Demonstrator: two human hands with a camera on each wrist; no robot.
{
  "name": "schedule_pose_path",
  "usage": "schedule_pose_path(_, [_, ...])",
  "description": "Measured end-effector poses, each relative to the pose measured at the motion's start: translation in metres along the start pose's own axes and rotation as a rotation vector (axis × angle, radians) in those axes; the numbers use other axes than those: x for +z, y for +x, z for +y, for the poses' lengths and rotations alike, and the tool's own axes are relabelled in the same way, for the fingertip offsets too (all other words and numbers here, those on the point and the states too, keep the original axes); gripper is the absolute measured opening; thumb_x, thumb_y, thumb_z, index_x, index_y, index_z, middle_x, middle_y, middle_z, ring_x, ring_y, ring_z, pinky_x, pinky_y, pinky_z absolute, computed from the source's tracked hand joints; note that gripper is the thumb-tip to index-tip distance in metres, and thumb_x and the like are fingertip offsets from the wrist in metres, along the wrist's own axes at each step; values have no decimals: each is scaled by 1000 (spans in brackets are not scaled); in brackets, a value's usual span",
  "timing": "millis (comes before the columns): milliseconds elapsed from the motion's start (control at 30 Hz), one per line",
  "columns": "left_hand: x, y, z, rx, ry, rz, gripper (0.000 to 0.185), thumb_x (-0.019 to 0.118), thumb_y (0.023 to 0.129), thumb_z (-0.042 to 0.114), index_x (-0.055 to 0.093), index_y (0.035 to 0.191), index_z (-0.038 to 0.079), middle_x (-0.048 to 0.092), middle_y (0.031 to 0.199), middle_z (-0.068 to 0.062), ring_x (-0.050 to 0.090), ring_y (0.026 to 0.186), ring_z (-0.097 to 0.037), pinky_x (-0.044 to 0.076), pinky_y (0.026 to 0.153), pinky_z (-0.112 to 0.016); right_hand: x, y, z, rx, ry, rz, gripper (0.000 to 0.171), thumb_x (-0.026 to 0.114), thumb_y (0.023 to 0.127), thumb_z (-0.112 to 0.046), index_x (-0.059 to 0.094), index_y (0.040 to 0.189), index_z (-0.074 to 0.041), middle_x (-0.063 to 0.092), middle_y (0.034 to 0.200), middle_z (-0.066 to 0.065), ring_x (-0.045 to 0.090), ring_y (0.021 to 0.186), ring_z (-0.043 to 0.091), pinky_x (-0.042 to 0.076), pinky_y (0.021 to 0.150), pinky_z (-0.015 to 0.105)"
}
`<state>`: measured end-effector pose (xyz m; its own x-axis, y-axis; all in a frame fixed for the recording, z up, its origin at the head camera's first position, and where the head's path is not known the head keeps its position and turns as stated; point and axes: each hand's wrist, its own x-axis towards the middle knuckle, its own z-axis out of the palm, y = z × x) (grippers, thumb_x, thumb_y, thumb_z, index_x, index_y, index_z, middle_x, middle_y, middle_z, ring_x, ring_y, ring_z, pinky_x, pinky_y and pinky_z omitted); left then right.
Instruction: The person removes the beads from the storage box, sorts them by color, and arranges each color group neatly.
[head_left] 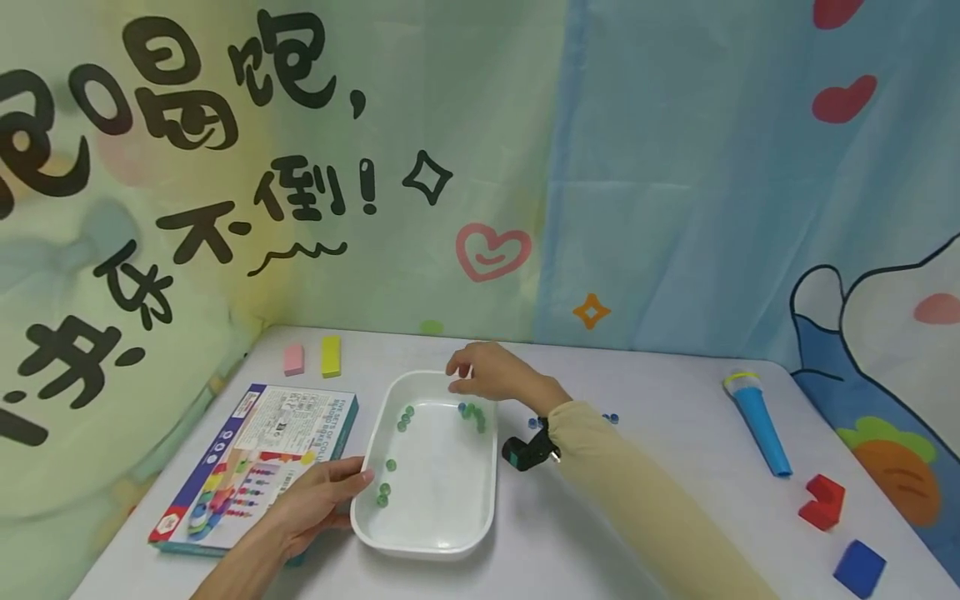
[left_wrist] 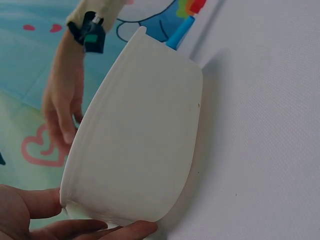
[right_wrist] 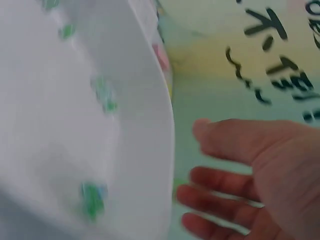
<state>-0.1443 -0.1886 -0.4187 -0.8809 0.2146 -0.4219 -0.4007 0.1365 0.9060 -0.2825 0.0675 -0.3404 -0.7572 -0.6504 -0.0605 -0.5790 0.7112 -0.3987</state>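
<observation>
your left hand holds the near left rim of the white tray, thumb on the edge and fingers curled under its outer wall. your right hand hovers over the tray's far rim, fingers relaxed and spread, holding nothing. the tray sits mid-worktop with green marbles scattered inside. a few blue marbles lie on the worktop just right of the tray; a boxed game lies to its left.

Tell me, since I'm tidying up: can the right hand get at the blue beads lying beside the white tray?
Probably yes. The right hand hovers over the white tray's far rim, and the blue beads lie on bare table near its sleeve, nothing covering them.
</observation>
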Motion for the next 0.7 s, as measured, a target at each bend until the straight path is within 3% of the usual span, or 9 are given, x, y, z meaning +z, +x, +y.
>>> schedule_pose_path(133, [-1,0,-1,17,-7,-14,62,55,99,24,32,144,-12,55,133,-25,65,101,-20,58,81,-40,15,14,-16,88,-23,-108,38,67,92,-24,63,123,-3,66,114,12,60,103,23,50,93,37])
schedule_pose_path(333, [-1,1,-1,9,-18,-9,61,55,99,24,33,144,-11,54,135,-25,65,101,-19,58,83,-40,35,24,-18,267,-119,-170,23,71,89,-22,66,96,-1,60,84,5,50,72,15,44,66,27])
schedule_pose_path(467, [0,1,-2,3,-19,2,62,56,98,24,34,144,-11,53,136,-25,65,102,-20,57,83,-41,42,27,-20,351,-138,-169,20,71,88,-18,66,99,-1,59,82,4,50,69,15,46,65,27])
schedule_pose_path(567, [0,2,-1,3,-22,4,62,57,98,24,34,144,-11,52,137,-26,65,102,-20,57,84,-41,47,29,-20,382,-151,-162,14,66,90,-10,65,101,-1,60,85,6,53,71,17,50,64,29])
schedule_pose_path(700, [-1,2,-2,9,-27,-4,62,56,98,25,33,144,-11,51,138,-27,65,104,-21,57,85,-42,54,30,-20,371,-180,-170,6,58,92,-4,63,89,-4,58,79,6,53,66,17,48,56,27])
